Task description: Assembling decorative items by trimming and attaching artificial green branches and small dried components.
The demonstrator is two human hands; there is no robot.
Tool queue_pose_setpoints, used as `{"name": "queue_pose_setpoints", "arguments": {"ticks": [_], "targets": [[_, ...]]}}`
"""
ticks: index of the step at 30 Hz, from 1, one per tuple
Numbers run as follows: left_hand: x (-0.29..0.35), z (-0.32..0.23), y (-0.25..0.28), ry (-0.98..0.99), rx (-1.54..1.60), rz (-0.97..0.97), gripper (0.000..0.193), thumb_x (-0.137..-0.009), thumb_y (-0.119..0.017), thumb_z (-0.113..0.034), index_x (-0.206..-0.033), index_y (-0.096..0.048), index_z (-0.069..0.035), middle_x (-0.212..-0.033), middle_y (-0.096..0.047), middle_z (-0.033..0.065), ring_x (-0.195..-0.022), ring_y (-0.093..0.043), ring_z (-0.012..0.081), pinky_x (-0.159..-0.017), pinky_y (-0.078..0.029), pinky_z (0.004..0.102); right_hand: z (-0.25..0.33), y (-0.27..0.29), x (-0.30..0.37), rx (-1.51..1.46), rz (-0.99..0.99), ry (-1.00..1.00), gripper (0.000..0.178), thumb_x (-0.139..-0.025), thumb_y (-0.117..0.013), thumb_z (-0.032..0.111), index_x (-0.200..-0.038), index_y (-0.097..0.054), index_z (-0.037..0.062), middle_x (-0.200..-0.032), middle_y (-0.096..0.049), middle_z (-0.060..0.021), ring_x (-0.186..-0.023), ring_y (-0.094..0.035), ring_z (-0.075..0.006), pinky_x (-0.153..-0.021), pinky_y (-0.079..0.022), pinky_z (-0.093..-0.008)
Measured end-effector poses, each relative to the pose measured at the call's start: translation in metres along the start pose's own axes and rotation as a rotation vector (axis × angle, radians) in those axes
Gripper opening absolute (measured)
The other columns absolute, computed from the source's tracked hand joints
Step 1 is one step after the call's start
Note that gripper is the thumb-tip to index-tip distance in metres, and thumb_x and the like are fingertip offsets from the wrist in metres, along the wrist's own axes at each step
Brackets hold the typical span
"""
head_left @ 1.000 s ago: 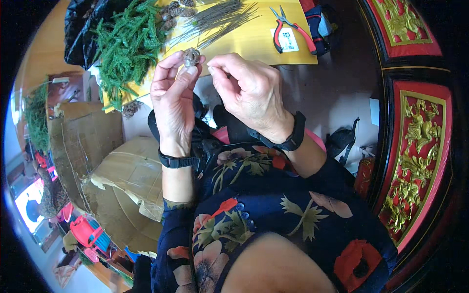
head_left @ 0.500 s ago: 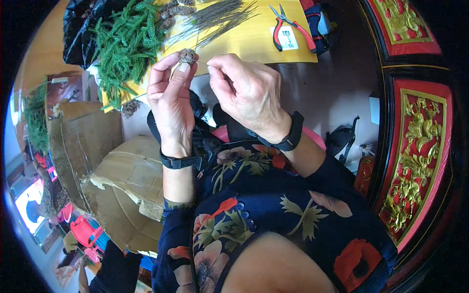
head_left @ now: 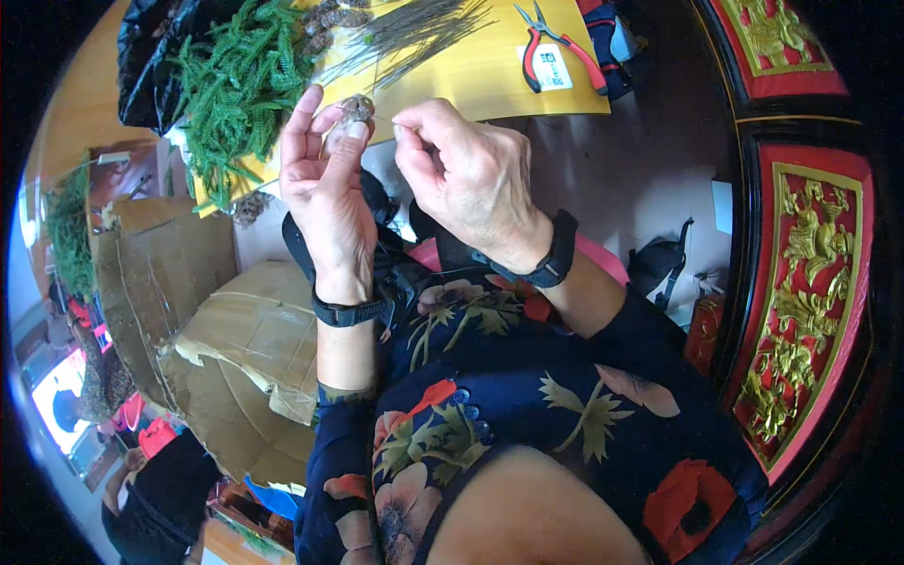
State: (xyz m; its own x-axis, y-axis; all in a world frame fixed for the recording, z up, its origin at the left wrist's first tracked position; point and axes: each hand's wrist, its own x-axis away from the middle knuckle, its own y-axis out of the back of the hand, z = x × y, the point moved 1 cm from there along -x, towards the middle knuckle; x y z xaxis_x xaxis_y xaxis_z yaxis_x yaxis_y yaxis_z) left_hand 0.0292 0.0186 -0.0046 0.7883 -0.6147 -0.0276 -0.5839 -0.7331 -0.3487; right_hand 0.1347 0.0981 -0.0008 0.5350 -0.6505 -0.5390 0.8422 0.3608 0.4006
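A small brown pine cone (head_left: 358, 108) is held between the thumb and fingers of my left hand (head_left: 330, 179), above the near edge of the yellow tabletop (head_left: 461, 94). Just right of it, my right hand (head_left: 476, 174) is closed in a pinch, its fingertips a short gap from the cone. The thin wire in that pinch is barely visible now. Beyond my hands lies a loose bundle of thin brown wires (head_left: 424, 38). More pine cones (head_left: 325, 24) sit beside it. Pliers with red and black handles (head_left: 560, 42) rest at the right on a white label (head_left: 544, 68).
Green artificial fir sprigs (head_left: 240, 94) are heaped at the table's left, next to a black plastic bag (head_left: 151, 71). Torn cardboard (head_left: 245, 330) stands at my left. A carved red and gold panel (head_left: 805, 311) is at the right. Another person (head_left: 165, 499) is at lower left.
My right hand has shifted slightly left. The cone has tilted a little in my left hand, whose fingers have spread upward. At lower left the other person has moved further into view.
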Motion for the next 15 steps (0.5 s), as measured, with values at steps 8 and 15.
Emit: {"name": "queue_pose_setpoints", "arguments": {"ticks": [8, 15], "targets": [[0.0025, -0.0067, -0.0051, 0.158, 0.141, -0.001, 0.037, -0.081, -0.059, 0.005, -0.117, -0.051, 0.004, -0.105, -0.057, 0.0106, -0.098, -0.058, 0.0196, -0.087, -0.048, 0.0296, -0.0053, -0.0025, -0.0010, -0.164, 0.013, -0.118, 0.011, -0.075, -0.065, 0.002, -0.084, -0.058, 0.0039, -0.061, -0.061, -0.0093, -0.053, -0.063, -0.0190, -0.047, -0.048, -0.0266], [0.0016, -0.0028, -0.0010, 0.084, 0.085, -0.038, 0.038, -0.079, -0.061, 0.006, -0.116, -0.052, 0.004, -0.100, -0.059, 0.0093, -0.095, -0.058, 0.0173, -0.087, -0.048, 0.0280, -0.0025, 0.0014, -0.0014, -0.115, 0.028, -0.103, 0.011, -0.075, -0.065, 0.002, -0.085, -0.059, 0.0039, -0.063, -0.062, -0.0095, -0.056, -0.065, -0.0189, -0.048, -0.049, -0.0262]]}}
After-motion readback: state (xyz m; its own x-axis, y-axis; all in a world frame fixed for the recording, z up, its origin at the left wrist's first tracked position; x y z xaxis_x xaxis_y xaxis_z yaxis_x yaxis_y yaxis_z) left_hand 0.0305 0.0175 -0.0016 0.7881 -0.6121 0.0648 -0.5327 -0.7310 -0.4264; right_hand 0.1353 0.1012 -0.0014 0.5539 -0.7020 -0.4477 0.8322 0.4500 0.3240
